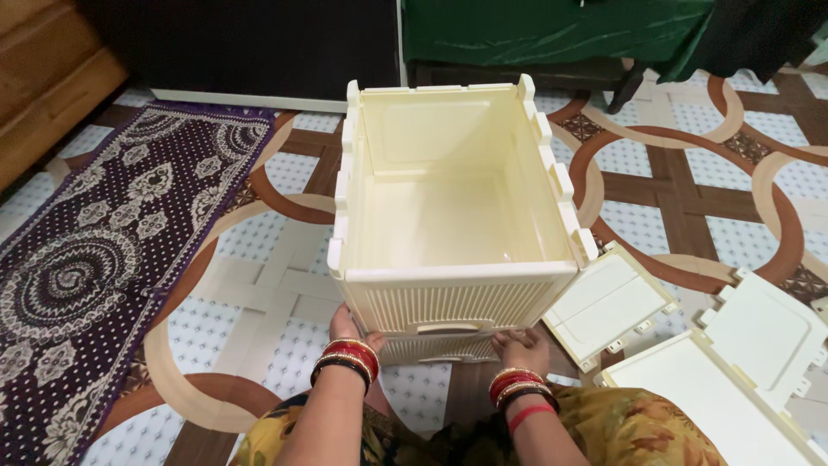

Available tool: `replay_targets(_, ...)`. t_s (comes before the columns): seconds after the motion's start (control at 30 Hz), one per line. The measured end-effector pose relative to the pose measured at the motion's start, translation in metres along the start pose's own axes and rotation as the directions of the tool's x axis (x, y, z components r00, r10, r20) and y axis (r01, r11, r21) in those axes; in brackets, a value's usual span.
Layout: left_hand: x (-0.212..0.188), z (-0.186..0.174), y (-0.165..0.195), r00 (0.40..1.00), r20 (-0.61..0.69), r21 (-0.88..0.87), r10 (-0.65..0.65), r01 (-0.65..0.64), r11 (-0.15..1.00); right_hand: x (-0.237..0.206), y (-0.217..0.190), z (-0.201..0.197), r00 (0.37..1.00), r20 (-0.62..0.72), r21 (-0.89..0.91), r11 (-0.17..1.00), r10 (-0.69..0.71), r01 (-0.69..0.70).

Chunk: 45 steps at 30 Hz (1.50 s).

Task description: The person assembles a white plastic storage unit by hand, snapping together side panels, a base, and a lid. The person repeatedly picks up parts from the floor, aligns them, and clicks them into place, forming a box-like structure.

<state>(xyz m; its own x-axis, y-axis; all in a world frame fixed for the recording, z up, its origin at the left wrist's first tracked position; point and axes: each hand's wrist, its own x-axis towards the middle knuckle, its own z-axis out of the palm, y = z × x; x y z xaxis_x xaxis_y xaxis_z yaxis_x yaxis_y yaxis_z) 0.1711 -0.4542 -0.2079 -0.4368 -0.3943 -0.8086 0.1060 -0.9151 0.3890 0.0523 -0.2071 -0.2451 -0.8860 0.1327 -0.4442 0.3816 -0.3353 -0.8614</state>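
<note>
Patterned tile floor (673, 198), purple rug (112, 250)

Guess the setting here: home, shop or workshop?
Probably a room in a home: patterned tile floor, a purple woven rug, and a green cloth-draped table. Both hands touch a cream plastic box on the floor.

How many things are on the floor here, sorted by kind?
Cream plastic box, open top, both hands at its front bottom edge: 1
Loose cream panels to its right: 3
Purple patterned rug: 1
Total: 5
</note>
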Motion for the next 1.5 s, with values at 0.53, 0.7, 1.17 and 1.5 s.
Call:
replay_targets(0.53, -0.067, 0.017, -0.028, 0.937, 0.112, 0.135, 0.330, -0.344, 0.929, 0.028, -0.076, -0.003, 0.917, -0.070, -0.340, 0.874, -0.392, 0.347)
replay_targets(0.7, -0.132, 0.077, -0.119, 0.884, 0.377, 0.298, 0.275, -0.397, 0.868, 0.027, -0.151, -0.022, 0.890, -0.068, -0.303, 0.859, -0.451, 0.413)
replay_targets(1.17, -0.200, 0.258, -0.331, 0.701, 0.665, 0.588, 0.258, -0.704, 0.398, 0.102, -0.152, -0.277, 0.937, -0.254, -0.547, 0.835, -0.239, 0.065)
replay_targets(1.5, -0.185, 0.257, -0.343, 0.739, 0.644, 0.763, 0.197, -0.641, -0.086, 0.097, -0.087, -0.411, 0.988, -0.115, -0.984, -0.146, 0.104, -0.099)
